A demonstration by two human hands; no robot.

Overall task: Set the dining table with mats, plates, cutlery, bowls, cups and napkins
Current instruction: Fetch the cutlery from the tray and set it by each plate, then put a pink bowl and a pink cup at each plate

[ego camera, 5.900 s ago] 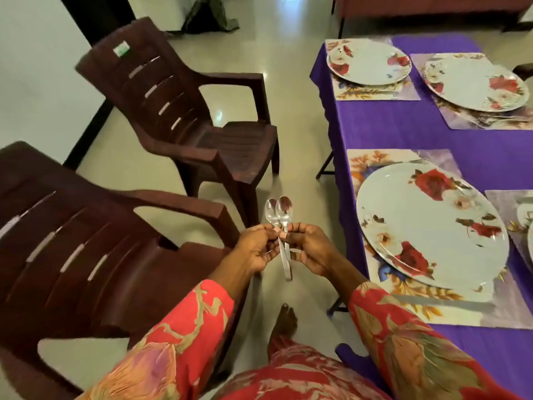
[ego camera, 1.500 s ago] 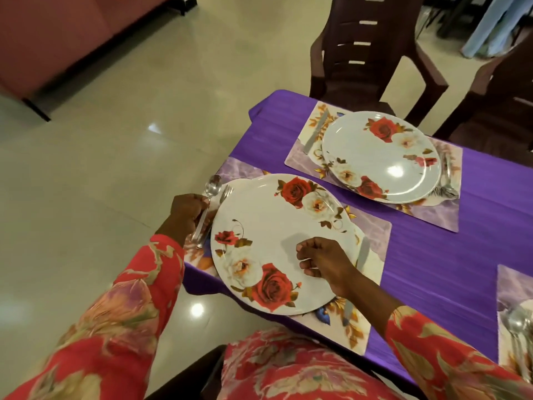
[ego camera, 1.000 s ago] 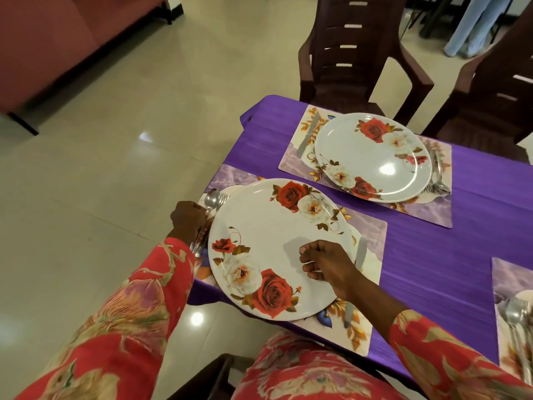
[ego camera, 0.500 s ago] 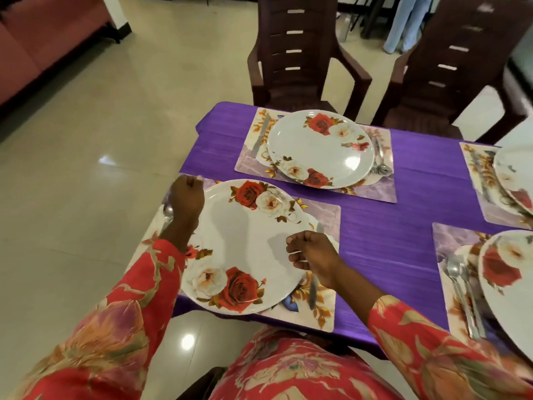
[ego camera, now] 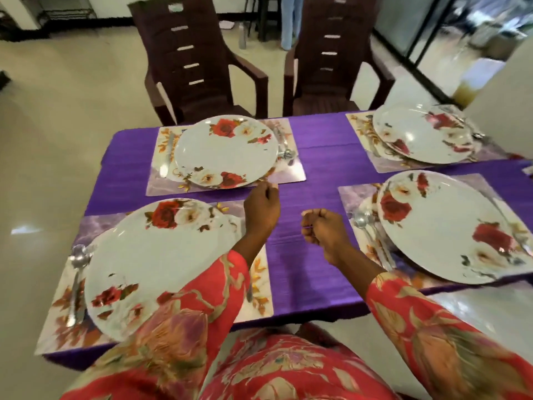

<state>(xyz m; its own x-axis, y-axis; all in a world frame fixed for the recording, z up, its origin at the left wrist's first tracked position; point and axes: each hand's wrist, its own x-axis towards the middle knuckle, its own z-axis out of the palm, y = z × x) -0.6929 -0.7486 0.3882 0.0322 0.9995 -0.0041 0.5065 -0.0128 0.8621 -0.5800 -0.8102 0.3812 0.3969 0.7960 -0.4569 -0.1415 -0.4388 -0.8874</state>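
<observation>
Several floral place mats with white rose-patterned plates lie on a purple tablecloth. The near left plate has a spoon and fork on its mat's left side. The near right plate has a spoon and fork at its left. Both far plates, the left one and the right one, have cutlery beside them. My left hand hovers over the cloth between the left mats, fingers curled, holding nothing. My right hand hovers mid-table, fingers curled and empty.
Two dark brown plastic armchairs stand at the table's far side. Pale tiled floor lies to the left. A person's legs in light trousers show behind the chairs. A white wall corner rises at the right.
My left hand let go of the spoon and fork left of the near plate and moved right over the cloth. My right hand lifted off that plate. The view swung right.
</observation>
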